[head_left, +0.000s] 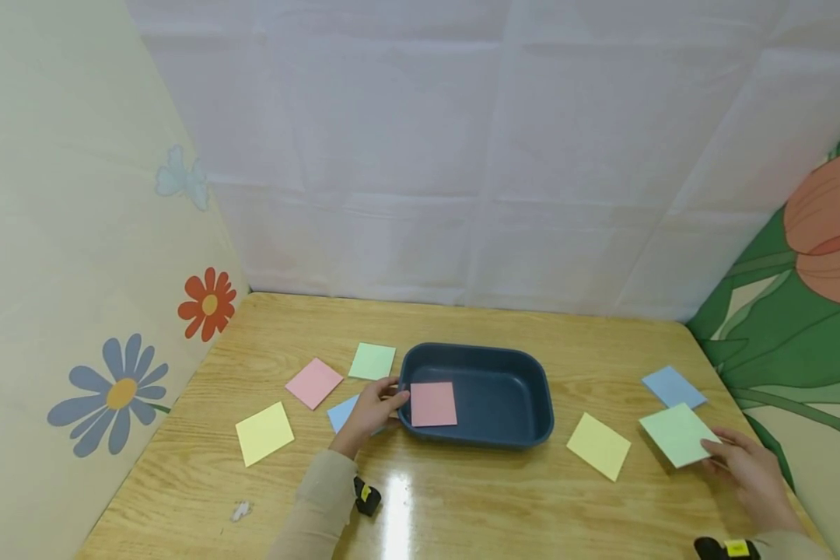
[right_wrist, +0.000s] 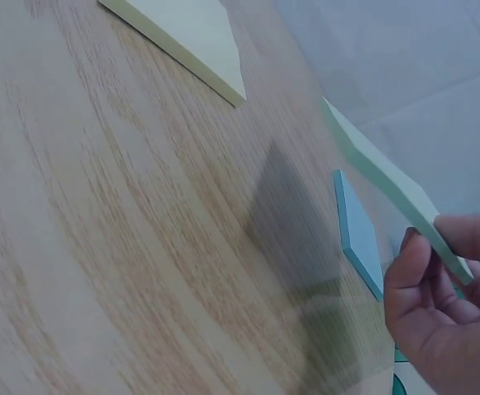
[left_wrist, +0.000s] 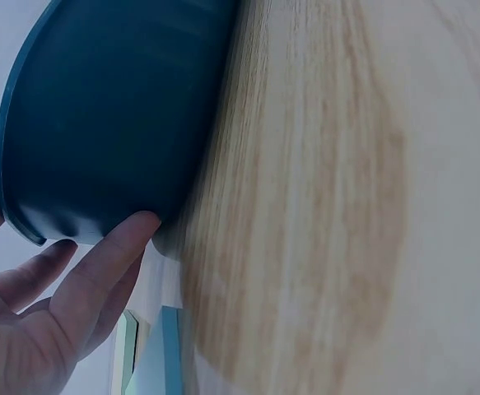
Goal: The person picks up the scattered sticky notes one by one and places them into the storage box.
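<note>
A dark blue rectangular bin point(head_left: 497, 400) sits mid-table with a pink sticky note pad point(head_left: 434, 404) inside at its left end. My left hand point(head_left: 371, 408) holds the bin's left end; in the left wrist view the thumb is at the rim and fingers touch the outer wall point(left_wrist: 100, 148). At the right, my right hand point(head_left: 749, 470) pinches a light green sticky note pad point(head_left: 679, 435) by one corner, raised above the table and casting a shadow. Beyond it lies a blue pad point(head_left: 674, 384). A yellow pad point(head_left: 599, 446) lies between the bin and my right hand.
Left of the bin lie a green pad point(head_left: 372, 361), a pink pad point(head_left: 314, 383), a yellow pad point(head_left: 264, 434) and a blue pad point(head_left: 340, 413) partly hidden by my left hand. A small whitish mark point(head_left: 241, 510) is near the table's front left. White sheeting point(head_left: 406, 171) hangs behind.
</note>
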`<action>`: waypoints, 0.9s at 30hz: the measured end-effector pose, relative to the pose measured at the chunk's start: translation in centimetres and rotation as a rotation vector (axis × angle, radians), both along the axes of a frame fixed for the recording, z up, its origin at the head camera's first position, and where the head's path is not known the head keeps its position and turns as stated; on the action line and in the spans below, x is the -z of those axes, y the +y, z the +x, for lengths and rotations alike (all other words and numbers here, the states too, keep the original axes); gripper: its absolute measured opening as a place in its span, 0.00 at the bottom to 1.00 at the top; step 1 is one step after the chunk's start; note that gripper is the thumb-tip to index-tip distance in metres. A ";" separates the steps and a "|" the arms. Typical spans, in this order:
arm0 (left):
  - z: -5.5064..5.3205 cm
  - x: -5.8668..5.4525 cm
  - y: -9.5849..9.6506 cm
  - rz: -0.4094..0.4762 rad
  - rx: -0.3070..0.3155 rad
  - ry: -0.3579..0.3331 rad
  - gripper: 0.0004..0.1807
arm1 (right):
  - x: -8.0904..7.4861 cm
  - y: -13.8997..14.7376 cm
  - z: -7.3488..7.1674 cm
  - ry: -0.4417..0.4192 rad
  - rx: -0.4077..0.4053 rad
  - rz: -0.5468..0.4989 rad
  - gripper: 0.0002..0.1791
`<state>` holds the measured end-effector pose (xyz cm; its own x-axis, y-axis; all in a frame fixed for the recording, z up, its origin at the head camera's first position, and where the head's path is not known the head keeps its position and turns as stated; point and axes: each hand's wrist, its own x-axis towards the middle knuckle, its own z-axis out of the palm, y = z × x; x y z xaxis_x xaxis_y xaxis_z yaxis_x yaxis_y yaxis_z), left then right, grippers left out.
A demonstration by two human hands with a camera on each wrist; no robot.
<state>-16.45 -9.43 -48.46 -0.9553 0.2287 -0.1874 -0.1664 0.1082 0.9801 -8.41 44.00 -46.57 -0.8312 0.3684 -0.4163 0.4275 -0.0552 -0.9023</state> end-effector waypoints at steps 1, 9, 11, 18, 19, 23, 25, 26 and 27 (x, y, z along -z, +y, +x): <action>0.0 0.0 0.0 -0.003 0.001 0.002 0.23 | 0.0 0.0 0.0 0.002 -0.001 -0.009 0.18; 0.0 0.0 0.1 -0.015 0.001 0.002 0.23 | 0.1 0.3 -0.1 0.024 -0.058 -0.041 0.15; -0.1 0.0 0.1 -0.015 -0.001 -0.001 0.23 | 0.6 0.6 -0.3 0.027 -0.060 -0.039 0.14; -0.1 0.1 0.1 -0.016 -0.005 -0.006 0.23 | 3.3 2.8 -1.3 0.071 -0.057 -0.059 0.13; -0.1 0.2 0.1 -0.015 -0.005 -0.005 0.23 | 3.7 3.0 -1.5 0.082 -0.053 -0.060 0.13; -0.1 0.2 0.1 -0.016 -0.006 -0.004 0.23 | 5.1 3.9 -2.0 0.115 -0.039 -0.067 0.13; -0.1 0.2 0.0 -0.018 -0.004 -0.004 0.23 | 5.5 4.2 -2.1 0.121 -0.035 -0.071 0.13; -0.2 0.1 0.0 -0.020 -0.003 -0.004 0.23 | 5.6 4.3 -2.1 0.118 -0.035 -0.069 0.13; -0.2 0.1 0.0 -0.022 -0.002 -0.004 0.23 | 5.7 4.3 -2.2 0.117 -0.038 -0.068 0.13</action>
<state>-16.61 -9.39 -48.60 -0.9550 0.2227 -0.1960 -0.1705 0.1289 0.9769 -10.58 48.33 -52.24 -0.8885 0.3099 -0.3385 0.3222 -0.1041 -0.9409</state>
